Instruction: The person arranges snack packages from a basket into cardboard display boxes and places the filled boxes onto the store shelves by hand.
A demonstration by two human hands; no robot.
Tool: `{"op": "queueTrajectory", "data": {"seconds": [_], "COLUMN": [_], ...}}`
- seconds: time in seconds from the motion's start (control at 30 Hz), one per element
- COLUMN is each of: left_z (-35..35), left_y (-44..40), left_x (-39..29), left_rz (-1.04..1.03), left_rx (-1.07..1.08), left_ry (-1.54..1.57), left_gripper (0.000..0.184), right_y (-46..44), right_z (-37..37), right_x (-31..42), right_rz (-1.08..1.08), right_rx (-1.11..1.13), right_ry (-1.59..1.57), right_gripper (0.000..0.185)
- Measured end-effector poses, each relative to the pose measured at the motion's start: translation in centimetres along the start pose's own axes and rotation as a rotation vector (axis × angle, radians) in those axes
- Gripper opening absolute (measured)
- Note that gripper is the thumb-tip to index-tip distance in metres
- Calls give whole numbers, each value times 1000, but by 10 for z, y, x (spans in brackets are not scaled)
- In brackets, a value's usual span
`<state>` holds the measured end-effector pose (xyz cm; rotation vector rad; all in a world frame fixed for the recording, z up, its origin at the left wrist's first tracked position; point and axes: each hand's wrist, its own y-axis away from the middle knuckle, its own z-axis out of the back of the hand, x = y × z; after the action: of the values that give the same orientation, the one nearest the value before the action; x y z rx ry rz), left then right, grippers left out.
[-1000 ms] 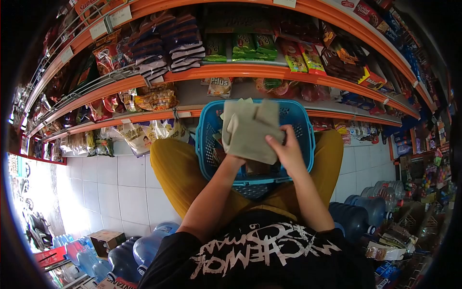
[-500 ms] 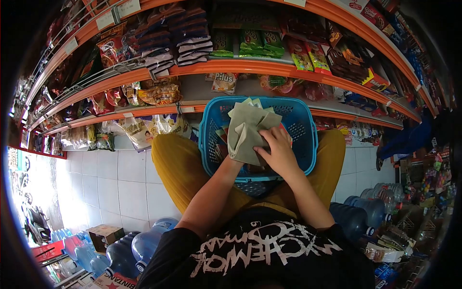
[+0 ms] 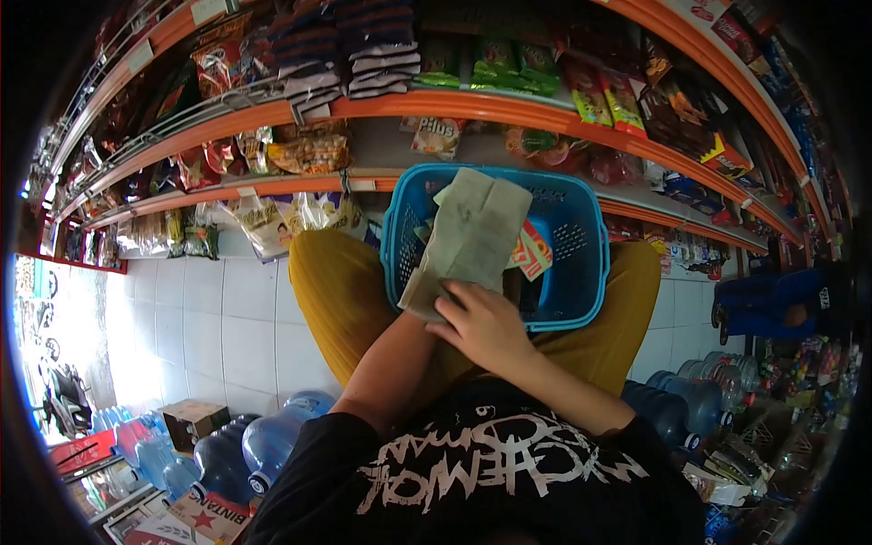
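Note:
A folded grey-green cloth [image 3: 481, 222] lies over my left hand, above a blue plastic basket [image 3: 595, 300] between my knees. My left wrist [image 3: 411, 334] passes beneath the cloth's lower end, and its fingers are hidden there. On top, my right hand [image 3: 486, 331] grips the cloth near its lower edge, fingers bent. A pale green corner of something sticks out at the cloth's upper left; its kind cannot be made out. Inside the basket, a red and yellow packet [image 3: 534, 252] shows to the right of the cloth, partly covered.
Orange-edged shelves [image 3: 509, 104] full of snack packets curve across the front. Large blue water bottles [image 3: 282, 445] stand at left behind me, with more bottles [image 3: 695, 400] at right. A cardboard box [image 3: 195, 422] sits on the tiled floor [image 3: 245, 318]. Another person [image 3: 781, 304] is at far right.
The cloth has turned from a creased, partly opened fold to a flatter, longer shape. My right hand has moved down and left to its lower edge. The red and yellow packet shows more.

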<state>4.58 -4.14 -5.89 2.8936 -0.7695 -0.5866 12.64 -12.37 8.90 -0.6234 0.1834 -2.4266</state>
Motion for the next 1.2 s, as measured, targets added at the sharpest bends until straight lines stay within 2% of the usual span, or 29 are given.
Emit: {"op": "queueTrajectory", "data": {"seconds": [0.1,0.13,0.17,0.23,0.3,0.37,0.43,0.5,0.53,0.63,0.7,0.73,0.8,0.93,1.0,1.1,1.17,1.2], "left_z": [4,4,3,2,5,9,14,21,19,27,30,32,35,9,5,-1,-7,-2], "left_y": [9,9,18,10,12,18,24,30,24,25,26,39,40,8,9,1,-7,7], "left_x": [-9,-10,-5,-10,-12,-11,-10,-12,-11,-20,-23,-24,-25,-10,-11,-15,-9,-16], "left_rz": [-14,-18,-20,-15,7,55,129,203,235,307,333,341,350,274,177,44,-19,-42], "left_rx": [-41,-53,-62,-62,-37,11,73,130,155,207,229,237,242,181,120,49,20,11], "left_ry": [26,32,36,42,49,64,86,103,108,113,113,113,116,112,92,67,62,63], "left_gripper": [42,42,42,42,42,42,42,41,41,41,41,41,41,41,41,41,41,41], "right_y": [2,2,4,6,7,10,10,6,6,7,5,4,2,-13,-20,-27,-35,-37], "right_z": [-4,-3,-3,-2,-6,-11,-6,5,10,17,19,20,21,38,31,29,32,28], "right_x": [5,4,3,-3,-10,-15,-12,-11,-12,-15,-17,-18,-21,-34,-47,-61,-57,-54], "right_rz": [-29,-117,-118,-343,-387,-314,-271,-133,-162,-145,-309,-316,-130,-138,-135,-174,-280,-261], "right_rx": [-45,-38,-31,1,-12,119,29,-60,-76,1,271,261,198,115,28,77,190,203], "right_ry": [-57,-90,-99,-250,-325,-372,-444,-320,-296,-268,-481,-478,-511,-499,-532,-578,-642,-652], "right_gripper": [37,44,44,37,35,29,23,25,25,26,27,27,25,22,31,42,41,41]}}
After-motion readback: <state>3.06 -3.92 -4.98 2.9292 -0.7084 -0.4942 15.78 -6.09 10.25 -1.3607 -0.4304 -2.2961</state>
